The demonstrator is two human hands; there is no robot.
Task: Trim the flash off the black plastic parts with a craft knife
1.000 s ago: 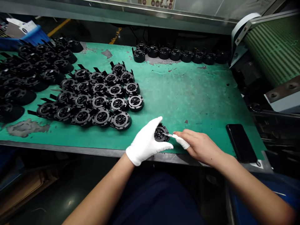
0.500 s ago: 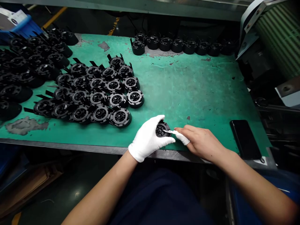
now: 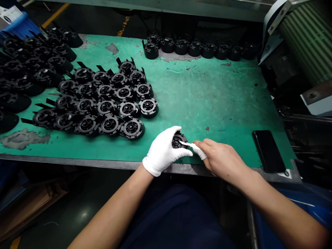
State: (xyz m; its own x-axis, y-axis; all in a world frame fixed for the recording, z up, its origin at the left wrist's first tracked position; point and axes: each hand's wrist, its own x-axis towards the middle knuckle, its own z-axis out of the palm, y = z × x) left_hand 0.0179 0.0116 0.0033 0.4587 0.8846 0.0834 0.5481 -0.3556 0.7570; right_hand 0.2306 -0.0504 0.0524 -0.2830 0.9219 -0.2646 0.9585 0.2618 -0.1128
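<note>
My left hand [image 3: 164,150], in a white glove, is wrapped round a round black plastic part [image 3: 177,141] near the front edge of the bench. Ridges and a ring show on the part's upper face. My right hand [image 3: 220,155] is ungloved apart from a white covering on the thumb. It grips a small knife [image 3: 187,144] with a thin pale blade, whose tip lies over the middle of the black part. The knife's handle is mostly hidden in my fingers.
Rows of similar black parts [image 3: 106,106] stand left on the green bench top [image 3: 207,93], with more at the far left. Another row [image 3: 195,48] lines the back edge. A black phone [image 3: 268,150] lies at the right. Green-ribbed equipment [image 3: 306,38] rises at the back right.
The view has shifted slightly. The knife's blade lies at a slightly different angle over the black part; both hands keep their hold.
</note>
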